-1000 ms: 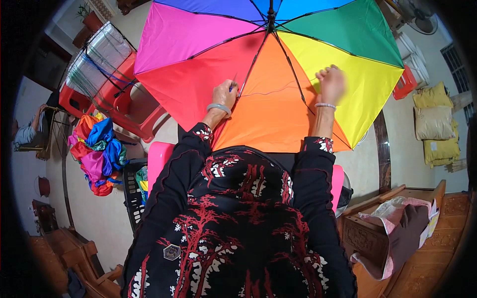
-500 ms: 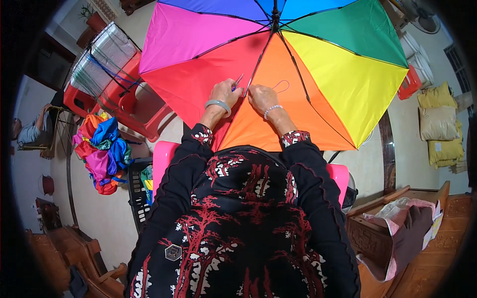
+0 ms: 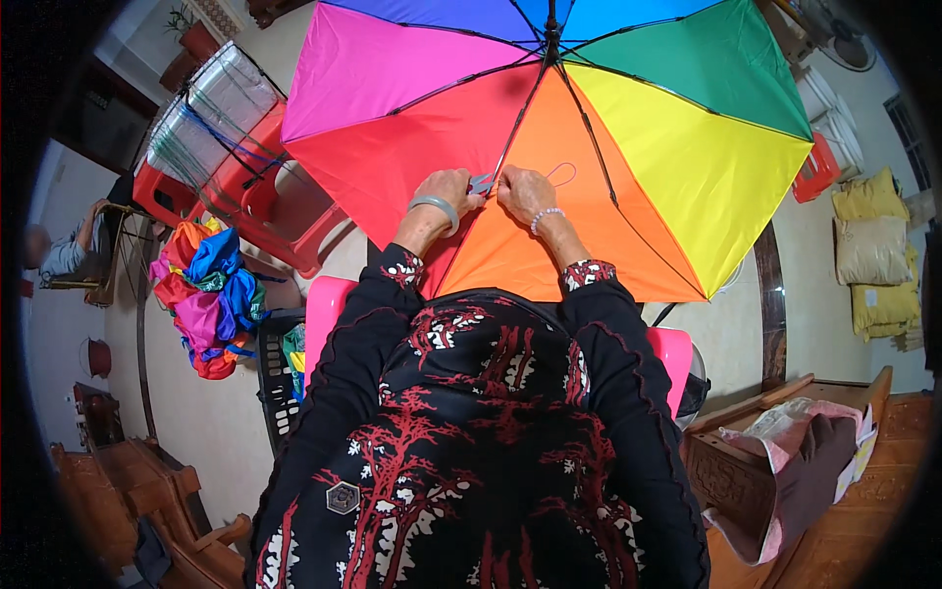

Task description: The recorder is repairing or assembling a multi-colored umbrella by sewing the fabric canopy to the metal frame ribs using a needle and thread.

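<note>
Watching from afar, I see the open umbrella (image 3: 549, 133) spread across the top and centre of the frame. The left hand (image 3: 446, 188) is closed around small snips (image 3: 480, 184); the right hand (image 3: 528, 192) curls just beside them (whether it pinches anything, I cannot tell). Right of it loops thin thread (image 3: 563, 164).

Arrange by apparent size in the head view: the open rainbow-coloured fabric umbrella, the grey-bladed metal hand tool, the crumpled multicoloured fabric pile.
1. Umbrella, cropped above
2. Fabric pile
3. Hand tool, partly hidden by the left hand
</note>
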Motion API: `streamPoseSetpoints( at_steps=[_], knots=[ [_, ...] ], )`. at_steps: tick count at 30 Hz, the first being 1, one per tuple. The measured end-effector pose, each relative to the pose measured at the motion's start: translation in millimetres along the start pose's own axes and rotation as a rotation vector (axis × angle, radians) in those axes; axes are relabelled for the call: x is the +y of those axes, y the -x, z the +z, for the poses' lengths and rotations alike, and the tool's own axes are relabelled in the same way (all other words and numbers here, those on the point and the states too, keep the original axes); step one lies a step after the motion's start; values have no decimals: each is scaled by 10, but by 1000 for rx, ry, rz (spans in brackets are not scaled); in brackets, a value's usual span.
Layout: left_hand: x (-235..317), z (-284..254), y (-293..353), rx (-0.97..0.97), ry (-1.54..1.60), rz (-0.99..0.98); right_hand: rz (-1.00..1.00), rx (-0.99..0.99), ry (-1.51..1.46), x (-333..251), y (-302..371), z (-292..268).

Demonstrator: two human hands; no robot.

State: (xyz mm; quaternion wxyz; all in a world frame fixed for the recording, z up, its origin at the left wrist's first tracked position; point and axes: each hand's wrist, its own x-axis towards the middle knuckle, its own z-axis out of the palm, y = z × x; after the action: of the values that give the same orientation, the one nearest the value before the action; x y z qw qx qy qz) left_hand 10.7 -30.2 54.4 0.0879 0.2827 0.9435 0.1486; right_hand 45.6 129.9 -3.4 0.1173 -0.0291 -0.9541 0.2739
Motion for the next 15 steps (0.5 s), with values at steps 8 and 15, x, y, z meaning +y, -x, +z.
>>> streamPoseSetpoints(
  at_steps=[8,15],
  knots=[
    [187,70,-94,-74,-365,-75,4,7,-43,24,-22,-24],
    [285,-107,54,-116,-460,23,-81,54,-88,-80,-76,44]
  ],
)
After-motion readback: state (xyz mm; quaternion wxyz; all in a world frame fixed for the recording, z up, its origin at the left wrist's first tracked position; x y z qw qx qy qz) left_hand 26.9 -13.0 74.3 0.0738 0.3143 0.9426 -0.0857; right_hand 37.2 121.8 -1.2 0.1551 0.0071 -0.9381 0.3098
